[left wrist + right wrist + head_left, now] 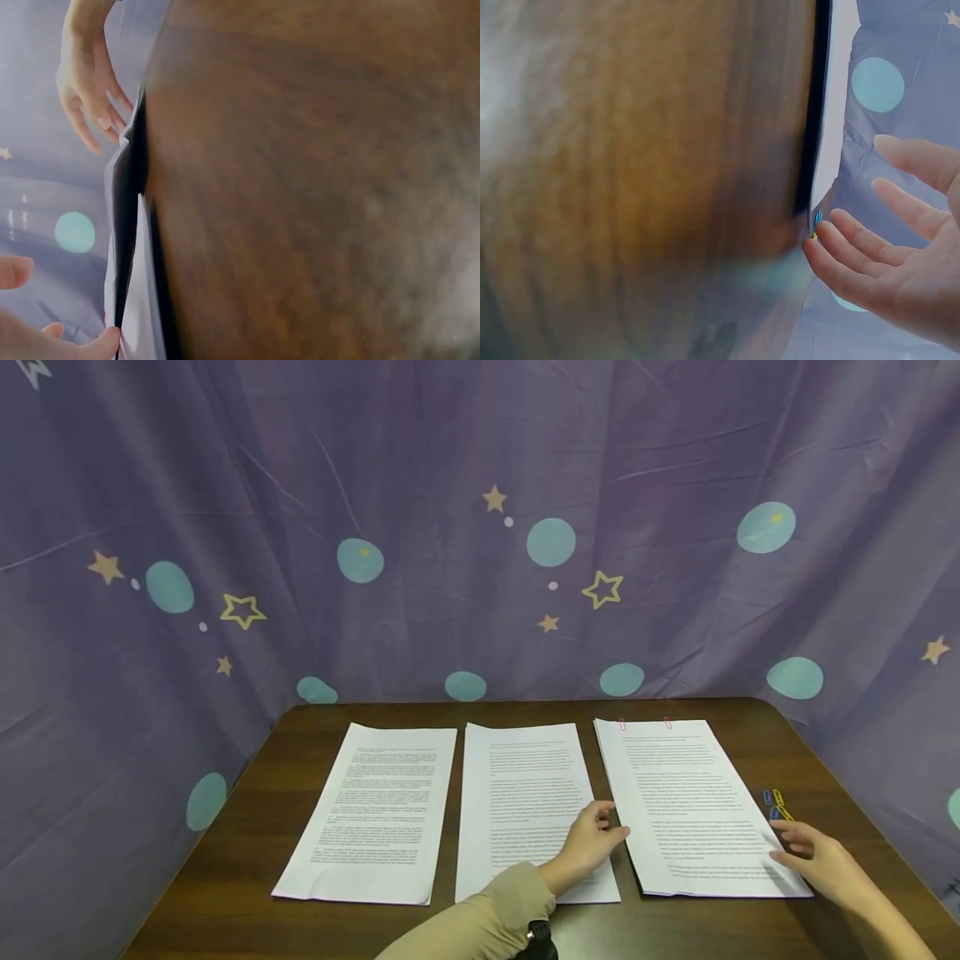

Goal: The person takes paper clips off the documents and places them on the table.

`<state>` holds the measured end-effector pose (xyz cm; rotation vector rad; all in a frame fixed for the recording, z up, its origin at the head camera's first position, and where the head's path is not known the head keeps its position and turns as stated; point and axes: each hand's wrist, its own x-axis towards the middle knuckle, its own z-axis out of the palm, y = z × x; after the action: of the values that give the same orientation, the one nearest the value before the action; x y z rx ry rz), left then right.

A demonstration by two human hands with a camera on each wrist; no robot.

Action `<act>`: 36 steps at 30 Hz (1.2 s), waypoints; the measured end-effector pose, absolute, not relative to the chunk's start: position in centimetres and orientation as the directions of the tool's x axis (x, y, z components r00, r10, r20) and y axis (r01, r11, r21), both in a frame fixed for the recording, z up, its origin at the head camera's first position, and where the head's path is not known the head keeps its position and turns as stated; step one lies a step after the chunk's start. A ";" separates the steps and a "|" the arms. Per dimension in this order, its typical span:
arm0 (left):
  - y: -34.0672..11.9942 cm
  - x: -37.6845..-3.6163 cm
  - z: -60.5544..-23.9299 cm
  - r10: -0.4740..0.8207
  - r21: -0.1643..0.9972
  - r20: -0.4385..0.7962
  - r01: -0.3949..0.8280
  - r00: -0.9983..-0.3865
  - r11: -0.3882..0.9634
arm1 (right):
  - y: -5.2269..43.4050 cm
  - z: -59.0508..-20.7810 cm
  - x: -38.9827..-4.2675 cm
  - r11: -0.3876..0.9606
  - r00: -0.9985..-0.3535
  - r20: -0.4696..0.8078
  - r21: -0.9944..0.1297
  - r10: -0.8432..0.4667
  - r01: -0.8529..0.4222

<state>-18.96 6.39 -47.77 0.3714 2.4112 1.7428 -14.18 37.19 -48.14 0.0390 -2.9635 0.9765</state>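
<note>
- A purple curtain [420, 460] is hanging behind the clipped stack [682, 827].
- The brown surface [225, 852] is carrying the clipped stack and, to its left, a middle stack [525, 810] and a far stack [375, 810]. These two are showing no clips, so I am judging that they are remaining to be done.
- The left hand [588, 839] is resting at the clipped stack's left edge; its fingers are bending loosely, gripping nothing, the thumb seemingly touching paper.
- The right hand [817, 856] is hovering beside the right edge; its fingers are spreading loosely, holding nothing. I cannot tell whether they are touching paper.
- Two red clips [667, 723] are sitting on the clipped stack's top edge; this part seems done.
- Blue clips [767, 797] and yellow clips [777, 797] are lying loose to its right, unused.
- Printed lines are covering all top sheets, too small for reading; no brand is showing.
</note>
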 end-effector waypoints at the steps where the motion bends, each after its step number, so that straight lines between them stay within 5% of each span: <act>1: 6.5 -18.9 -47.8 0.285 0.945 0.029 0.120 -0.958 0.306 | 37.3 -48.2 -14.2 0.803 -1.000 0.019 -0.595 -0.018 -0.026; 20: 8.0 -18.5 -48.3 0.224 0.940 0.047 0.119 -0.973 0.319 | 38.2 -48.7 -14.9 0.773 -1.000 -0.016 -0.634 -0.021 -0.006; 36: 8.7 -19.3 -48.5 0.085 0.974 -0.019 0.001 -0.996 0.228 | 39.0 -48.8 -15.4 0.637 -0.992 -0.111 -0.769 -0.056 0.050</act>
<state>-19.35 8.65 -48.45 0.0850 2.4076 1.9092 -15.37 39.04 -48.76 0.0060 -2.9540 1.3935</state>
